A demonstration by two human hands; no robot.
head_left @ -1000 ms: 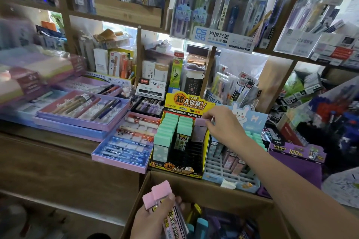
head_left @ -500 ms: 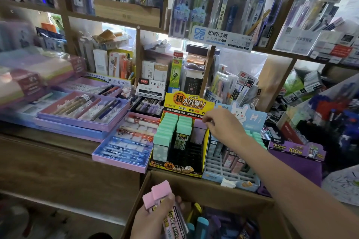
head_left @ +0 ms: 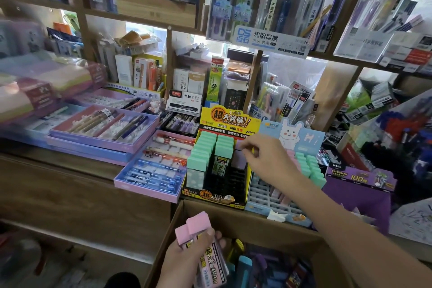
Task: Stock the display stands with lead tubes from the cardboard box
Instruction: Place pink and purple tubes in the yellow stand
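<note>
L hand grips pink-cap tubes over box; R hand at purple-cap tube in yellow stand.

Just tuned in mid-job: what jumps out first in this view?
The yellow display stand at centre, with rows of mint-capped tubes, draws the eye first; the right hand reaches to its right column. Below, the left hand grips pink-capped tubes over the cardboard box.

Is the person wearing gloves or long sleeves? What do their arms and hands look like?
No gloves. The left hand and the right hand are both bare, with no ring or watch that I can see. The right forearm is bare too, no sleeve up to the picture's edge. Only a little of the left wrist shows, also uncovered.
</note>
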